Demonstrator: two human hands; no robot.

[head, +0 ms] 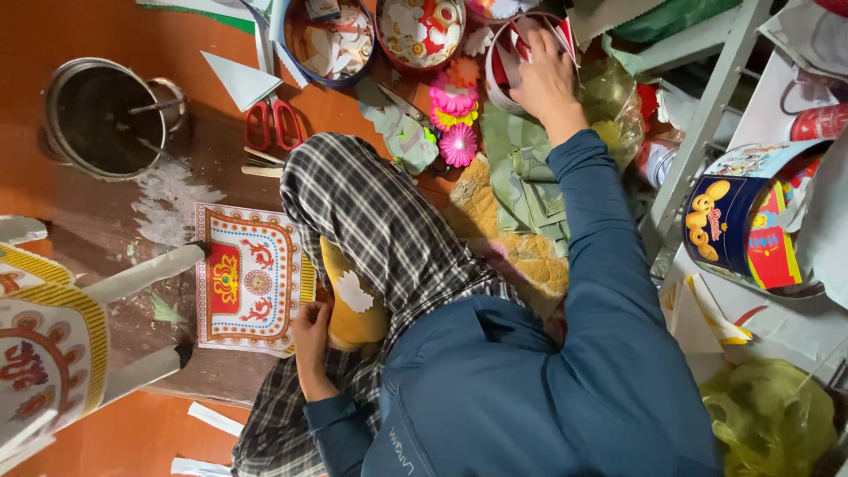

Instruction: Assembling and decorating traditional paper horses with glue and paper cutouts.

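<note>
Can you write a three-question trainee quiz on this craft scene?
1. True or false: the right hand reaches into a round tin of red and white paper pieces.
2. The left hand rests on: A the scissors, B the edge of a printed paper sheet, C the metal pot.
3. What colour are the scissors' handles?

Key: 1 true; 2 B; 3 red.

Red-white paper strips [528, 44] upright in round tub.
</note>
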